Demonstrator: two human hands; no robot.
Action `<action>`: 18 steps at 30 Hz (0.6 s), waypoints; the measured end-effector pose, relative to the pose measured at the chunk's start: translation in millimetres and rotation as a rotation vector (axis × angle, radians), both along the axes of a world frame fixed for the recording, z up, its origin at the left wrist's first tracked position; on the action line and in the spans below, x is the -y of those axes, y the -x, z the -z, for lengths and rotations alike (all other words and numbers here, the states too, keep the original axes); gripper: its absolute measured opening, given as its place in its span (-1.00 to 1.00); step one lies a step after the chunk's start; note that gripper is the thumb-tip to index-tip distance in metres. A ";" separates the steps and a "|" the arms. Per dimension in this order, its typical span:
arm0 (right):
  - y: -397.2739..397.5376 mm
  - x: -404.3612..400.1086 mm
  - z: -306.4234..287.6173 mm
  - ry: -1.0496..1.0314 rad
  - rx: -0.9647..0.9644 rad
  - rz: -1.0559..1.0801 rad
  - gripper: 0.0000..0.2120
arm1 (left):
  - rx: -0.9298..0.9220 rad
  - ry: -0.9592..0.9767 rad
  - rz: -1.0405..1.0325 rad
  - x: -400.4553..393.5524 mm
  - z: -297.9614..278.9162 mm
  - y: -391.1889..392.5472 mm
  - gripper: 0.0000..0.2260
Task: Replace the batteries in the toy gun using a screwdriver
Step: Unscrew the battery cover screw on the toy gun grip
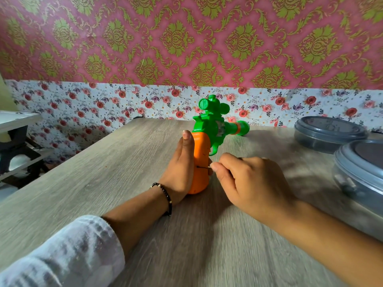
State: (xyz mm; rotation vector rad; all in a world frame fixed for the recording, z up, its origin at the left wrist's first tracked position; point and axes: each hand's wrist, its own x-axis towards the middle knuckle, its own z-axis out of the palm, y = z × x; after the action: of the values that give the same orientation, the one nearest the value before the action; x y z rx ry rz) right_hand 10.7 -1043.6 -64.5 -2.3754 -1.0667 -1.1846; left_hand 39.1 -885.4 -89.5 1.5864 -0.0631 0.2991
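A toy gun (209,129) with a green body and an orange grip stands on the wooden table (103,183), barrel pointing right. My left hand (182,164) grips the orange grip from the left, thumb up along it. My right hand (244,181) has its fingers curled and pinches a thin screwdriver (204,167), whose dark tip touches the grip's right side. Most of the tool is hidden inside the hand.
Two grey lidded plastic containers stand at the right, one at the back (329,133) and one nearer (360,170). A white shelf frame (18,123) stands beyond the table's left edge. Patterned wallpaper backs the table.
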 end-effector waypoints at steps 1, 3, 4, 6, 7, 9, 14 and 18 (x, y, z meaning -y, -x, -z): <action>-0.5 -0.4 0.6 0.003 0.007 -0.011 -0.71 | -0.005 -0.009 -0.003 -0.3 0.9 -1.8 -0.02; -0.8 -1.2 1.2 0.018 0.005 -0.044 -0.74 | -0.005 -0.004 0.007 -1.4 3.1 -3.4 -0.02; -0.9 -1.5 0.7 0.020 -0.002 -0.061 -0.75 | -0.018 -0.002 0.006 -2.3 4.5 -4.3 -0.02; -1.5 -1.3 -1.9 0.013 -0.013 -0.093 -0.77 | -0.038 0.002 0.000 -3.9 5.4 -4.8 0.00; -2.0 -0.9 -3.3 0.005 -0.019 -0.109 -0.77 | -0.034 0.006 0.001 -4.4 5.5 -5.3 0.00; -3.0 -0.9 -5.6 -0.024 -0.064 -0.142 -0.79 | -0.034 0.011 0.008 -3.6 3.2 -3.8 -0.01; -2.3 -5.1 -5.4 -0.113 -0.279 -0.268 -0.85 | -0.024 0.021 0.005 -2.3 -0.7 0.0 -0.06; -0.9 -6.5 0.6 -0.176 -0.359 -0.328 -0.83 | -0.054 -0.004 0.012 -2.7 2.3 -0.5 -0.05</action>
State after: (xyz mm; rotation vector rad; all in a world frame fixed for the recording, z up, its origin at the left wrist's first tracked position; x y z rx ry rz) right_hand 11.6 -1037.1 -65.1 -2.0721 -1.1195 -0.6765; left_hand 39.6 -882.6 -91.8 1.5969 -0.0316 0.2467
